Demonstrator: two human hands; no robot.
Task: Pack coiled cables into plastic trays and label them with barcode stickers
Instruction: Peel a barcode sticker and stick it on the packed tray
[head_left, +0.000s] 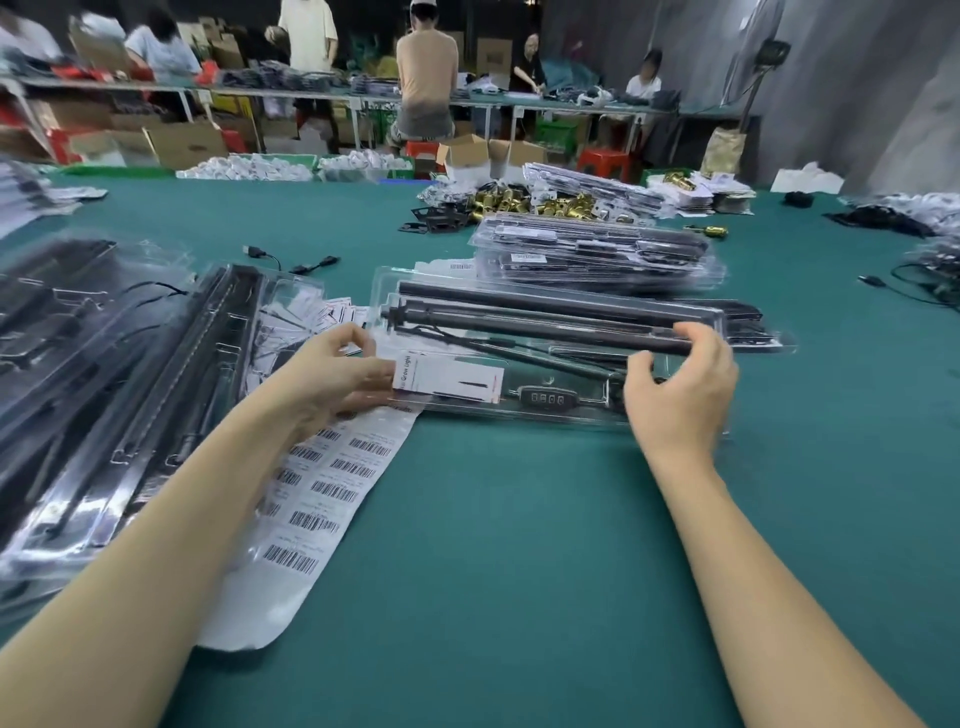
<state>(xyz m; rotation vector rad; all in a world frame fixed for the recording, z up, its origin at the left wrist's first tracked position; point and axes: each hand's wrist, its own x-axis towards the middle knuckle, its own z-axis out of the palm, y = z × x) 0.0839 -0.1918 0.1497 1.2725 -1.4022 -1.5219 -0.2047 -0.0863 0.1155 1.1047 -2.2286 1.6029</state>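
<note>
1. The left hand (332, 374) pinches the left end of a white printed insert card (449, 378) against the clear plastic tray (519, 415). The right hand (680, 384) hovers at the tray's right end, fingers curled loosely and thumb apart, gripping nothing that I can see.
2. The tray lies on the green desk (519, 545), just ahead of both hands. It holds long black tubes (545, 306), a thin black cable and a small black inline controller (545, 399).
3. A white sheet of barcode stickers (322, 493) lies on the desk under the left forearm, its top edge tucked beneath the tray's corner.
4. Stacked filled trays (597, 254) sit behind; more trays (104, 389) lie to the left.
5. Risk: the card may slide askew if the pinch loosens, and the forearm could drag or crease the stickers.
</note>
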